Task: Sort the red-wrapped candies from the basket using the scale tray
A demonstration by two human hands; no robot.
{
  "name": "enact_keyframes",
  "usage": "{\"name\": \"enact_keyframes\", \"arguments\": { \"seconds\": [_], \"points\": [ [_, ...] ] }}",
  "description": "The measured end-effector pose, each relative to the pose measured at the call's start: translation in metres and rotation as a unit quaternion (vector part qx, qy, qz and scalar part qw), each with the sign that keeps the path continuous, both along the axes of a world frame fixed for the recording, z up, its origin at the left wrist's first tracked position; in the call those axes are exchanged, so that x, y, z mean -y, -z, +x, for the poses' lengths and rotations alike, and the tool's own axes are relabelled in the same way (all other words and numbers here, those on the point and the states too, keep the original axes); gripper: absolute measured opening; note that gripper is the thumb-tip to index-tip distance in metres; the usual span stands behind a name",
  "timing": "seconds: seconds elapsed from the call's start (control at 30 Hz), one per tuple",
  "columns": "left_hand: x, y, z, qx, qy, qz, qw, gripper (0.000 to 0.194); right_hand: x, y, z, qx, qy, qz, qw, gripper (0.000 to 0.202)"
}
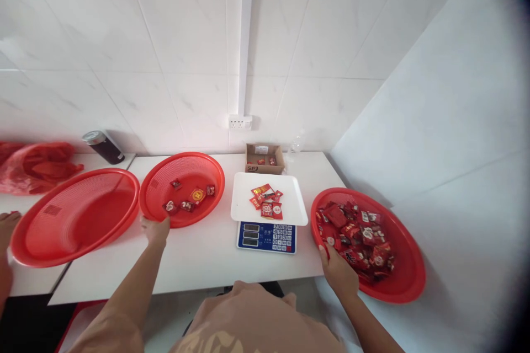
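Left hand [155,230] gripping near rim of middle red basket [182,187], at 10 o'clock from scale [268,215]. Right hand [336,270] curled over near-left rim of full basket [408,281] at 3 o'clock, among red packets [356,231]; fingers partly hidden. Best to pinch few packets, steady both rims, keep weighing tray untouched.

White marbled wall tiles [165,38] — white table [207,256]
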State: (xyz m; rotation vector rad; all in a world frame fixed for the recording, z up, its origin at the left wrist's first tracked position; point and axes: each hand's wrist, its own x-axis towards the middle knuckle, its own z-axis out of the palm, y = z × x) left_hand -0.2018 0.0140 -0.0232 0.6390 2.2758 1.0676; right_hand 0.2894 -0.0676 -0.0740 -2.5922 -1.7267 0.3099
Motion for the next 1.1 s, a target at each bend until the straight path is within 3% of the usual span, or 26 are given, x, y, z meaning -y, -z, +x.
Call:
{"name": "enact_keyframes", "arguments": {
  "seconds": [0.07,0.2,0.3,0.43,0.53,0.67,0.83,0.97,1.1],
  "points": [
    [0.015,-0.002,-0.014,-0.12,0.011,-0.033,0.992,0.093,0.0,0.001,0.001,-0.001,0.003,-0.005,1.0,0.05],
    [0.033,-0.006,-0.056,-0.317,0.084,-0.146,0.933,0.088,0.001,0.001,0.001,0.0,-0.006,-0.001,1.0,0.049],
    [0.025,-0.011,-0.091,-0.34,0.115,-0.253,0.898,0.079,0.0,-0.002,0.0,-0.002,-0.003,-0.004,1.0,0.051],
    [-0.004,-0.019,-0.121,-0.31,0.238,-0.329,0.86,0.057,-0.001,-0.007,-0.001,-0.016,0.004,-0.008,1.0,0.054],
    [-0.022,-0.021,-0.124,-0.312,0.313,-0.308,0.843,0.051,-0.002,-0.006,0.001,-0.032,0.006,-0.015,0.999,0.057],
    [-0.035,-0.021,-0.116,-0.354,0.393,-0.28,0.801,0.057,-0.003,0.0,0.004,-0.048,-0.004,-0.015,0.999,0.058],
    [-0.047,-0.023,-0.098,-0.374,0.46,-0.255,0.764,0.055,-0.002,0.003,0.006,-0.037,0.0,-0.01,0.999,0.055],
    [-0.058,-0.02,-0.09,-0.424,0.526,-0.191,0.712,0.052,-0.004,-0.001,0.003,-0.033,0.015,-0.029,0.999,0.056],
    [-0.067,-0.015,-0.096,-0.487,0.511,-0.153,0.692,0.06,-0.005,-0.005,0.001,-0.041,0.018,-0.038,0.998,0.058]
  ]
}}
